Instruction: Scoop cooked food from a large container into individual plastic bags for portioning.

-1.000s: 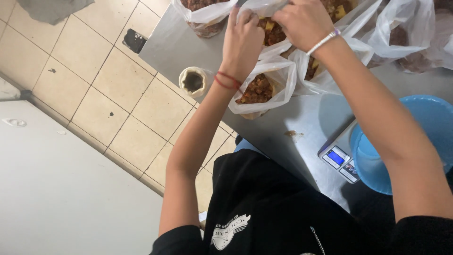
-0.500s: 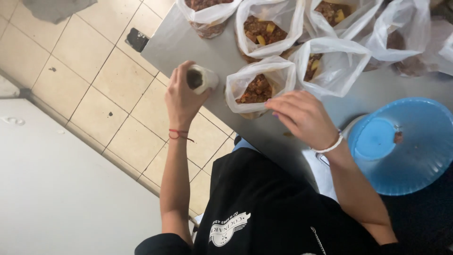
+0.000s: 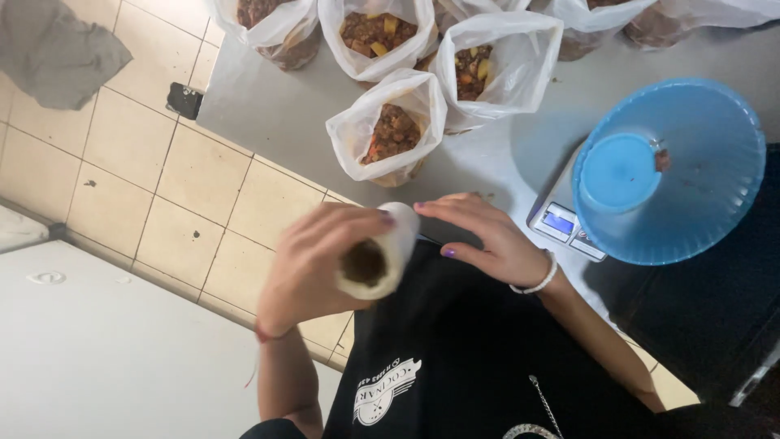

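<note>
My left hand point(image 3: 313, 264), with a red string at the wrist, is closed around a white roll of thin plastic bags point(image 3: 382, 256), held over my black apron just off the table's edge. Its dark core faces me. Beside it, my right hand point(image 3: 483, 240), wearing a white bead bracelet, has its fingers spread, with the fingertips at the roll's far end. The nearest open plastic bag of brown stewed food point(image 3: 392, 130) stands upright on the steel table point(image 3: 276, 106), a short way beyond both hands.
Several more filled bags stand behind it, such as the bag point(image 3: 497, 65) and another bag point(image 3: 375, 31). A blue plastic bowl point(image 3: 691, 195) rests on a small digital scale point(image 3: 561, 223) to the right. Tiled floor, a grey cloth point(image 3: 57, 49) and a white surface point(image 3: 97, 366) lie left.
Both hands left the bags. My left hand picked the roll up from the table edge and brought it toward my body; my right hand came to its end.
</note>
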